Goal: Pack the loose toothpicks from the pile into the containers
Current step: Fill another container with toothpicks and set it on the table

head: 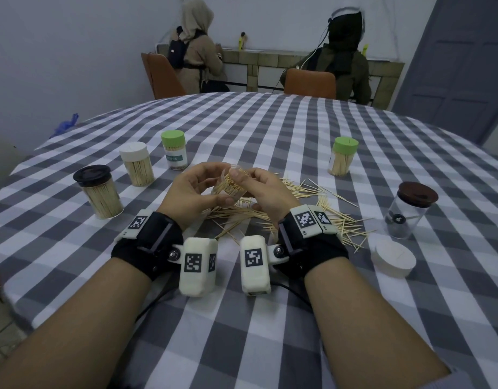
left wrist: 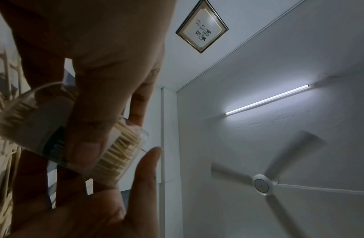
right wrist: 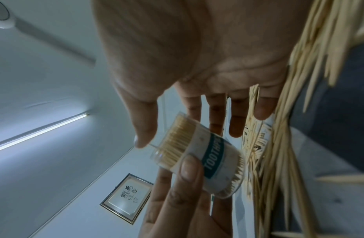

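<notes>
A clear toothpick container (head: 228, 189), lidless and packed with toothpicks, is held tilted above the checked table (head: 270, 130). My left hand (head: 196, 189) grips its labelled body, with the thumb (right wrist: 189, 169) pressed on the label (left wrist: 48, 128). My right hand (head: 253, 182) is at the container's mouth (right wrist: 177, 133). Its thumb (left wrist: 152, 161) touches a toothpick sticking out at the rim, and its fingers (right wrist: 215, 116) lie fairly straight behind the mouth. The loose toothpick pile (head: 312, 203) spreads under and right of my hands.
Full containers stand on the left with a black lid (head: 99, 192), a white lid (head: 137, 164) and a green lid (head: 174, 153). Another green-lidded one (head: 341, 160) stands back right. An almost empty brown-lidded container (head: 410, 211) and a loose white lid (head: 395, 258) sit right. Two people sit beyond the table.
</notes>
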